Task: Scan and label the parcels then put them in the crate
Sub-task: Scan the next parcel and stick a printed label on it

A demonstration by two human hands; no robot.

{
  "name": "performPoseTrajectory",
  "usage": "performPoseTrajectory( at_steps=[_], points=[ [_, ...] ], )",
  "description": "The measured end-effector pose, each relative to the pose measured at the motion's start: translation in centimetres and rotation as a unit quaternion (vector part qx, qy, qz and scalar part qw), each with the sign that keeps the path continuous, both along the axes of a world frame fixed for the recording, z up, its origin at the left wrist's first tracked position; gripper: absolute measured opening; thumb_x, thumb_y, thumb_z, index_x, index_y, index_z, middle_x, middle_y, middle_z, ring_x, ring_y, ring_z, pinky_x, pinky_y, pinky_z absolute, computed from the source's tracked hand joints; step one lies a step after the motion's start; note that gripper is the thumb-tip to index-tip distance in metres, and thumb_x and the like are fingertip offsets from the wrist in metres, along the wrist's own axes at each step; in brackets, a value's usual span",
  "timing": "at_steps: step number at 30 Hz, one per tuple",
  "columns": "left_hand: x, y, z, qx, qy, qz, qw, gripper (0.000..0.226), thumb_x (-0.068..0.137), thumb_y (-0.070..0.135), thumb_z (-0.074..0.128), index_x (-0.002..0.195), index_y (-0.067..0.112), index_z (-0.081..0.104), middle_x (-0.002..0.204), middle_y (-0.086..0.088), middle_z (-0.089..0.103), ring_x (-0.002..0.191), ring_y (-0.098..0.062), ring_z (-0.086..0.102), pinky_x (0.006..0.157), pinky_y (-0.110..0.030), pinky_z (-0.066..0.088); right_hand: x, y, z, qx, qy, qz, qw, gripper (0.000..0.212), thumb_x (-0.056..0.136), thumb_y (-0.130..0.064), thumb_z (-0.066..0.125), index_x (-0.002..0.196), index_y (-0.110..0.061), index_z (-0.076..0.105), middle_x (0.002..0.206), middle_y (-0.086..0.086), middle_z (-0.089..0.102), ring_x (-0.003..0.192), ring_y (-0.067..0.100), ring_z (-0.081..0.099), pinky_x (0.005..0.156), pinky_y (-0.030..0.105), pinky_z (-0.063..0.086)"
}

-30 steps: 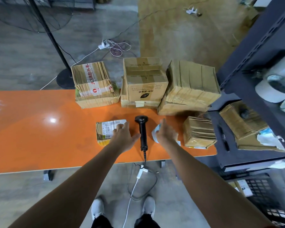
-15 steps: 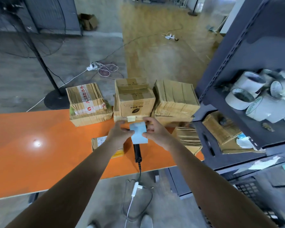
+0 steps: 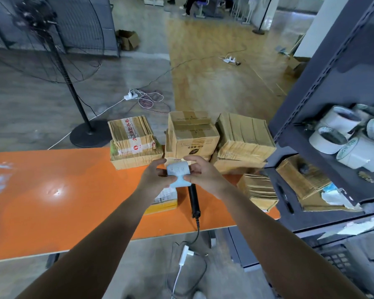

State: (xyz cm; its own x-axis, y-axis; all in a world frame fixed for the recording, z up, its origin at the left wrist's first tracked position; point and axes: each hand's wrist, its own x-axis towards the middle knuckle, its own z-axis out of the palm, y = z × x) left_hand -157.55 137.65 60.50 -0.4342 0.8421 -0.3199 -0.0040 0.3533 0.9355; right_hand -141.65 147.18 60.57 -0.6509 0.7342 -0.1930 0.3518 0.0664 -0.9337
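Both hands hold a small pale-blue label sheet [image 3: 178, 173] above the orange table [image 3: 52, 201]. My left hand [image 3: 157, 178] pinches its left side and my right hand [image 3: 203, 174] its right side. Below them a small flat parcel [image 3: 165, 200] with a white shipping label lies on the table, partly hidden by my left wrist. Right of it lies the black barcode scanner [image 3: 193, 199], its cable running off the front edge. Several cardboard parcels [image 3: 192, 134] are stacked at the table's far edge.
A dark metal shelf unit [image 3: 324, 117] stands at the right with tape rolls [image 3: 341, 134] and flat cardboard. A black crate [image 3: 337, 260] sits low at the right. A pedestal fan [image 3: 61, 61] stands beyond the table on the left. Cables lie on the floor.
My hands left the table, picked up the blue label sheet from beside the scanner and raised it. The camera tilted up, showing more of the room.
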Motion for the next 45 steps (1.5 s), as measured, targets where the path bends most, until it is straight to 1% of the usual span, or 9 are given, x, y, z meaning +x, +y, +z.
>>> performPoseTrajectory(
  at_steps=[4,12,17,21,25,29,35,41,45],
  points=[
    [-0.8,-0.7,-0.2,0.01,0.07,-0.021,0.997,0.063,0.08,0.004,0.075,0.135,0.014,0.048,0.104,-0.007,0.066,0.086,-0.015,0.064,0.061,-0.02,0.048,-1.0,-0.3,-0.1,-0.002,-0.001,-0.012,1.0,0.039,0.093,-0.018,0.066,0.129,-0.03,0.058,0.108,0.002,0.067,0.104,0.014,0.065,0.095,0.034,0.054],
    [-1.6,-1.6,0.0,0.036,0.175,-0.039,0.983,0.058,0.082,0.007,0.069,0.133,0.023,0.049,0.101,0.001,0.062,0.094,-0.014,0.06,0.071,-0.022,0.047,-2.9,-1.0,0.4,0.045,-0.015,-0.051,0.998,0.03,0.097,-0.015,0.06,0.128,-0.014,0.06,0.116,0.005,0.063,0.104,0.017,0.065,0.084,0.033,0.06],
    [-1.8,-1.8,0.0,0.043,0.206,-0.05,0.976,0.058,0.084,0.009,0.067,0.137,0.023,0.048,0.103,0.003,0.061,0.096,-0.013,0.058,0.075,-0.019,0.046,-3.2,-1.1,0.6,0.037,-0.013,-0.071,0.997,0.015,0.096,-0.014,0.062,0.111,-0.016,0.062,0.119,0.007,0.065,0.1,0.018,0.068,0.079,0.035,0.061],
    [-1.8,-1.9,-0.1,0.045,0.214,-0.056,0.974,0.058,0.085,0.009,0.066,0.138,0.023,0.047,0.105,0.003,0.06,0.096,-0.011,0.057,0.071,-0.011,0.042,-3.4,-0.9,0.7,0.049,-0.026,-0.076,0.996,0.007,0.096,-0.013,0.062,0.102,-0.015,0.058,0.114,0.009,0.066,0.098,0.022,0.069,0.075,0.037,0.062],
    [-1.6,-1.7,0.1,0.047,0.226,-0.063,0.971,0.058,0.086,0.008,0.064,0.14,0.021,0.046,0.109,0.001,0.059,0.1,-0.013,0.056,0.079,-0.019,0.042,-3.4,-0.8,0.7,0.058,-0.027,-0.083,0.994,0.004,0.097,-0.013,0.061,0.098,-0.015,0.057,0.109,0.009,0.065,0.098,0.023,0.069,0.071,0.035,0.063],
    [-1.3,-1.2,0.3,0.041,0.206,-0.057,0.976,0.056,0.088,0.007,0.062,0.138,0.022,0.046,0.113,-0.004,0.06,0.1,-0.018,0.058,0.072,-0.023,0.046,-3.2,-0.8,0.9,0.075,-0.028,-0.078,0.994,0.008,0.101,-0.016,0.054,0.093,-0.019,0.054,0.093,0.007,0.067,0.088,0.02,0.071,0.068,0.032,0.062],
    [-1.1,-0.3,0.7,0.01,0.148,-0.04,0.988,0.041,0.086,0.002,0.059,0.116,0.029,0.05,0.097,-0.004,0.066,0.064,-0.016,0.055,0.045,-0.021,0.038,-2.4,-0.7,0.6,0.021,-0.021,-0.032,0.999,0.019,0.104,-0.017,0.047,0.087,-0.026,0.05,0.107,0.021,0.068,0.097,0.024,0.071,0.083,0.041,0.061],
    [-0.2,0.4,0.5,0.002,0.133,-0.054,0.99,0.022,0.085,0.001,0.059,0.098,0.019,0.055,0.089,-0.011,0.068,0.059,-0.021,0.049,0.051,-0.028,0.037,-0.7,-0.6,0.7,-0.025,0.011,-0.044,0.999,0.007,0.104,-0.019,0.046,0.102,-0.015,0.051,0.107,0.012,0.068,0.094,0.019,0.071,0.082,0.036,0.06],
    [1.0,0.9,0.3,0.002,0.129,-0.05,0.99,0.021,0.084,0.001,0.059,0.086,0.022,0.058,0.08,-0.005,0.06,0.058,-0.017,0.046,0.054,-0.027,0.035,0.5,-0.6,1.1,-0.06,0.034,-0.086,0.994,0.017,0.107,-0.024,0.04,0.111,-0.019,0.056,0.097,0.003,0.068,0.086,0.014,0.071,0.077,0.03,0.059]
  ],
)
